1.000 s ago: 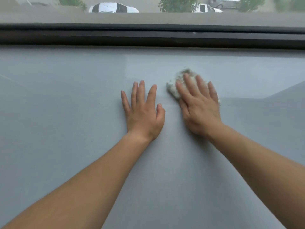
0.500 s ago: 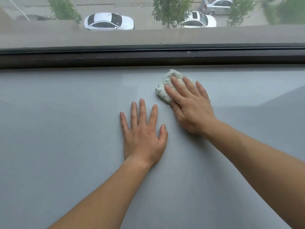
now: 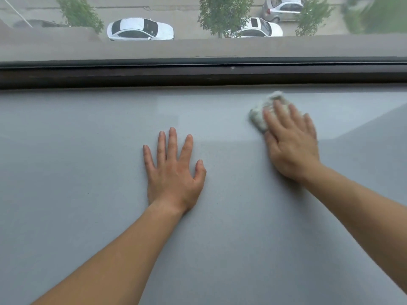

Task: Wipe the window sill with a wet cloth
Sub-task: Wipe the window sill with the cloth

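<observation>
- Change noted: the right hand (image 3: 290, 148) and the small off-white fluffy wad of cloth (image 3: 263, 112) under it have travelled to the right along the pale grey matt window sill (image 3: 88, 194); half a second ago the cloth lay just beyond the left hand's fingertips, and it now sits well apart from them
- The left hand (image 3: 174, 172) has kept its station, palm down, fingers straight and spread, holding nothing; it rests on the sill as a brace
- Right hand: fingers straight and close together, pressing flat on the cloth and not curled round it; the near part of the cloth is hidden beneath the palm
- Location of the cloth: on the far strip of the sill, right of centre, near the dark brown window frame (image 3: 132, 77) but not touching it
- Orientation: the visible wad is blurred; its long axis appears to run diagonally, near-left to far-right, with the far end pointing at the frame
- Assessment: a sideways stroke along the back strip is in hand; the broad near area and the left portion probably remain to be wiped, though no wet track is discernible
</observation>
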The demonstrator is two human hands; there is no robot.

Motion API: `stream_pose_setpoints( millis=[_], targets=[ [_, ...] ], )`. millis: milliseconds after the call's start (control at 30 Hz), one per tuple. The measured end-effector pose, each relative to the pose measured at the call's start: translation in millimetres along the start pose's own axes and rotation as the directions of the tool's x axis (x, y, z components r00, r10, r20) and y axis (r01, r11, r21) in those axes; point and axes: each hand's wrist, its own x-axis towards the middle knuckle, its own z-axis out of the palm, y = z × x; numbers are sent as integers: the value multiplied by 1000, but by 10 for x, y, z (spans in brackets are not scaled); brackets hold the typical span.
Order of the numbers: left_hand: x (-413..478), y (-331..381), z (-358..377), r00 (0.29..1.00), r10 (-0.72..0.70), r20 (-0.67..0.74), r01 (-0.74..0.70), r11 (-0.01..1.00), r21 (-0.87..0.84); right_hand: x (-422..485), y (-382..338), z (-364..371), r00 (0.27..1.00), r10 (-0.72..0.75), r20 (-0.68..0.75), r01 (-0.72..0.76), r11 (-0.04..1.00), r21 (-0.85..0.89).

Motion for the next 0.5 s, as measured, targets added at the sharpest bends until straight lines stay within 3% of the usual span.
stream_pose_setpoints(
  millis=[67, 100, 200, 233, 400, 500],
  targets=[
    [-7, 6, -2, 1000, -6, -8, 6, 1000, -10, -84, 181, -48, 983, -173, 61, 174, 985, -10],
    [-6, 10, -1, 1000, -6, -11, 6, 1000, -13, -31, 309, -83, 987, -149, 56, 150, 989, -5],
    [-17, 14, 14, 999, -6, -45, 5, 1000, -30, 95, 436, -104, 984, 179, 11, -179, 982, 57],
    [-21, 13, 23, 998, -8, -70, 5, 999, -47, 47, 338, -69, 976, 216, -13, -215, 975, 52],
    [-69, 49, 0, 980, -1, -197, -23, 992, -121, -521, 227, -38, 987, -152, 56, 152, 988, 14],
    [-326, 217, -29, 985, -55, -162, 29, 987, -158, -373, 479, -102, 998, -9, 66, 6, 999, 33]
  ],
)
